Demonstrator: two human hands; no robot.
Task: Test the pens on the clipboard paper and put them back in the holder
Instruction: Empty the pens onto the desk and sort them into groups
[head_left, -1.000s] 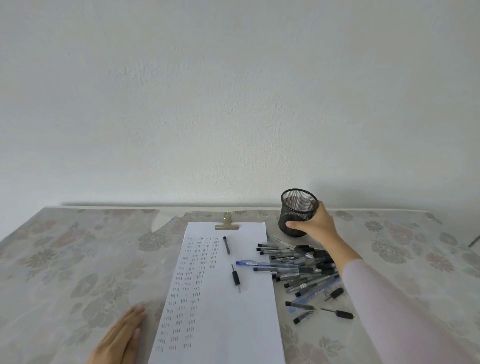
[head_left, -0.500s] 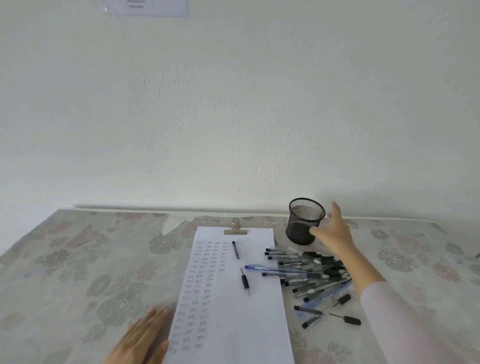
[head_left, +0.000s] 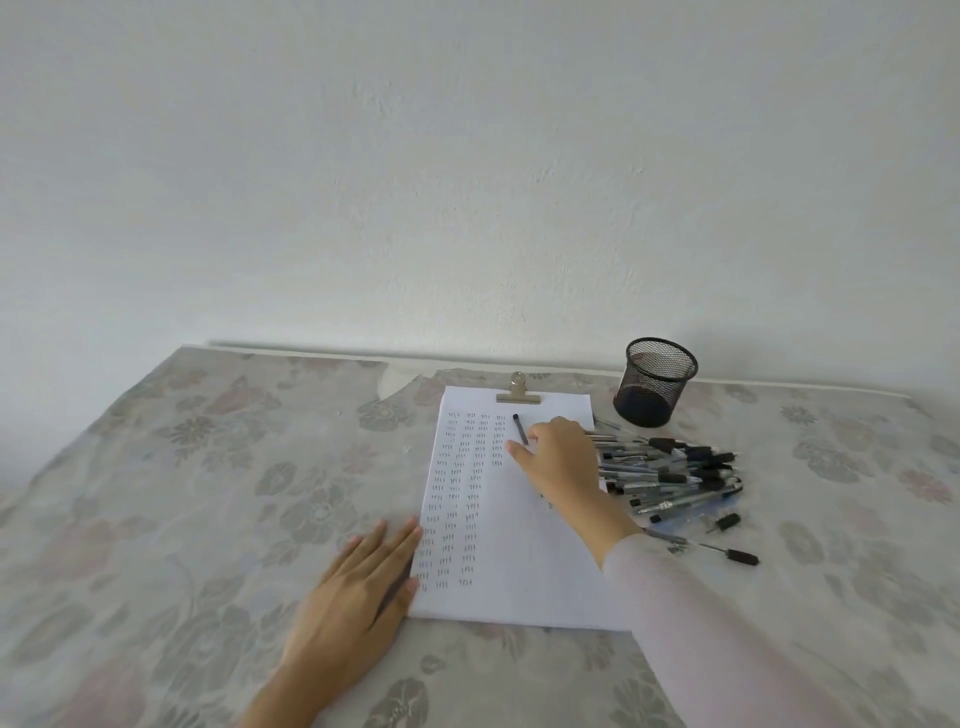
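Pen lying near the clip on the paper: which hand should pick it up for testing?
Right. The right hand is over the paper, its fingers at the lower end of the pen. The left hand lies flat at the paper's left edge, farther away, better used steadying it.

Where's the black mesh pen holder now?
Head view: the black mesh pen holder stands upright, right of the brass clipboard clip, behind the loose pens.

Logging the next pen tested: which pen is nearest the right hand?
The dark pen on the paper below the clip, its lower end at the right hand. The rest lie in a pile off the sheet.
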